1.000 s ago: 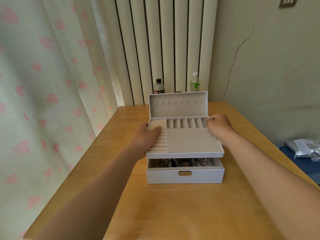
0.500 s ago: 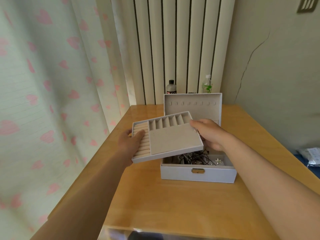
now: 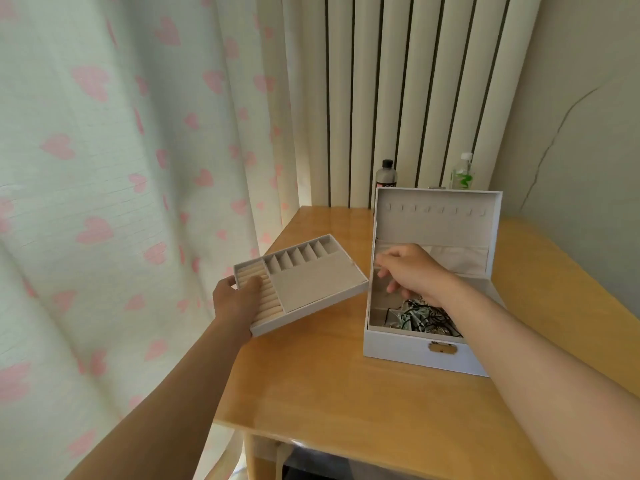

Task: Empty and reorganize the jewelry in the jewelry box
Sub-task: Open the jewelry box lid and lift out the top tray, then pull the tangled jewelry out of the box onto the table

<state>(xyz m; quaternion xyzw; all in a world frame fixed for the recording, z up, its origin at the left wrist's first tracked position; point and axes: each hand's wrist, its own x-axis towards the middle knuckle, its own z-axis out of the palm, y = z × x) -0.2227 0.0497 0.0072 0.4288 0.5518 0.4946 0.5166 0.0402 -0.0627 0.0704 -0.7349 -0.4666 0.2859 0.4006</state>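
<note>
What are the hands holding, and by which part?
Left hand grips the tray at its left edge. Right hand holds nothing, above the jewelry box.

soft daylight through curtain at left; glare on table; wide-angle bending at edges.

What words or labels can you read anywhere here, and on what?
Dark bottle: red and white label print, half hidden behind the lid, too blurred to read.
Clear bottle: green label, no legible words.
Brass latch on the jewelry box: nothing readable.
</note>
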